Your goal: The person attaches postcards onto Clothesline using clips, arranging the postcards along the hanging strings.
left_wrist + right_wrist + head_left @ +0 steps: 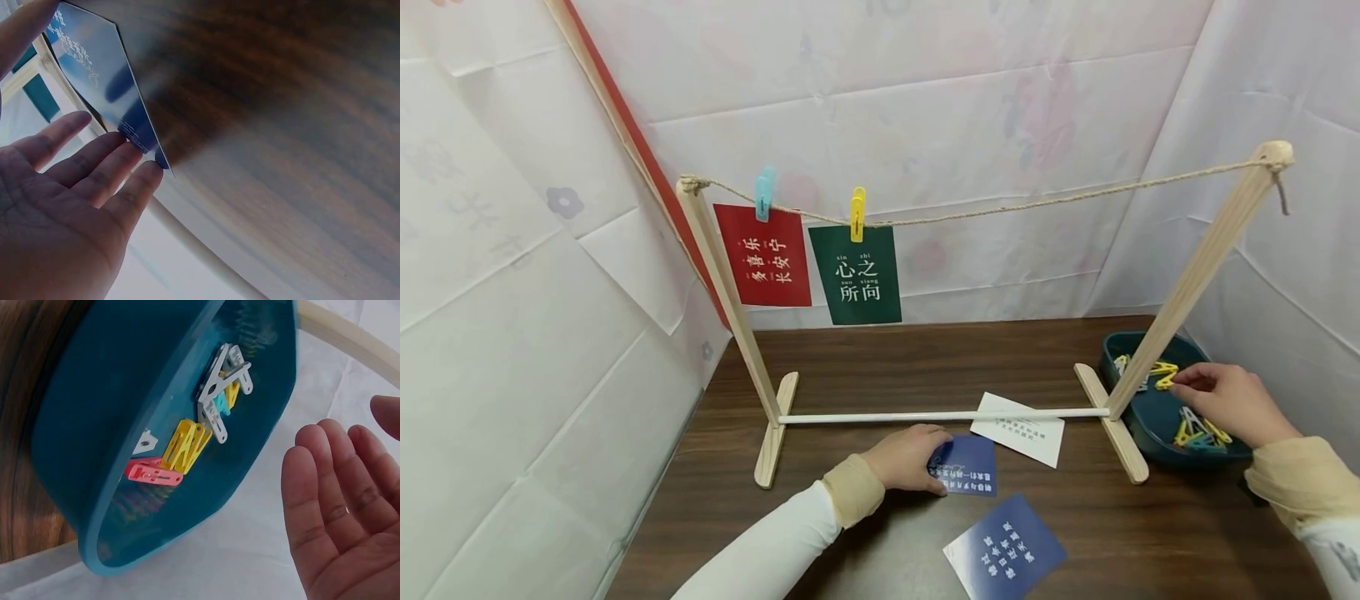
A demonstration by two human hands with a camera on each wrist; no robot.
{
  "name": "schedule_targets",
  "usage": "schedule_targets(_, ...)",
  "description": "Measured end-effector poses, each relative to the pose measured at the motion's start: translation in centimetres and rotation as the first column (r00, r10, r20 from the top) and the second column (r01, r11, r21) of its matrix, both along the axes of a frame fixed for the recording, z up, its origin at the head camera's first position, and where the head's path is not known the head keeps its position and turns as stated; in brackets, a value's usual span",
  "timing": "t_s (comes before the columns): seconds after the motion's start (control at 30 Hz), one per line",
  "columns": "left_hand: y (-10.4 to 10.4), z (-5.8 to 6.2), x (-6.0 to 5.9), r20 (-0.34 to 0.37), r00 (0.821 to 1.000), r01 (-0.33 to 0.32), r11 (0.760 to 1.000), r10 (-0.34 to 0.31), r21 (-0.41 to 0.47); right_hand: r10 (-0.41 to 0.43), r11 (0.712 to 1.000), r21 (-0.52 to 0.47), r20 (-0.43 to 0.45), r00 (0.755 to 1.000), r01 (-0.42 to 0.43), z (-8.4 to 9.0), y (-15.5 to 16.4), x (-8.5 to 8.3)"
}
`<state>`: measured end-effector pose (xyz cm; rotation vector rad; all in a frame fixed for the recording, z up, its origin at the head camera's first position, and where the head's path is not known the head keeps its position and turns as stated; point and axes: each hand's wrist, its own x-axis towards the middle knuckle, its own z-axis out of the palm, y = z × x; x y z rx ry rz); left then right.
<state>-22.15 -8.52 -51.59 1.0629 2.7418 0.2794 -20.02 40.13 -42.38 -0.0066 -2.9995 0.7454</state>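
My left hand [908,460] rests at the left side of a blue card [973,467] with white writing, thumb at its near edge and fingers toward the far one. In the left wrist view the straight fingertips touch the edge of the card [103,62]. My right hand [1232,402] hovers over a teal bin [1150,417], thumb and forefinger beside a yellow clothespin [1165,382]. The right wrist view shows those fingers [337,481] loosely bent with nothing between them; yellow, grey and pink clothespins [153,474] lie in the bin.
A wooden stand [1198,279] carries a twine line [1000,212]. From it hang a red card [767,279] under a blue clothespin [764,193] and a green card [868,308] under a yellow one. A white card [1022,442] lies by the crossbar [880,417], another blue card [1007,546] nearer.
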Motion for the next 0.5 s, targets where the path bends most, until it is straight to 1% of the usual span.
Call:
schedule_targets(0.2,0.2,0.5,-0.1,0.016,1.0,-0.006,1.0,0.006,-0.004,0.022,0.999,0.027,0.031,0.999,-0.023,0.1,0.7,-1.0)
schedule_targets(0.37,0.4,1.0,-0.2,0.011,1.0,-0.01,1.0,0.01,-0.009,0.042,0.996,0.071,0.098,0.994,-0.049,0.2,1.0,-2.0)
schedule_targets(0.5,0.5,1.1,-0.2,0.0,1.0,-0.009,1.0,0.009,-0.018,0.051,0.993,0.095,0.17,0.984,-0.067,0.5,1.3,-2.9)
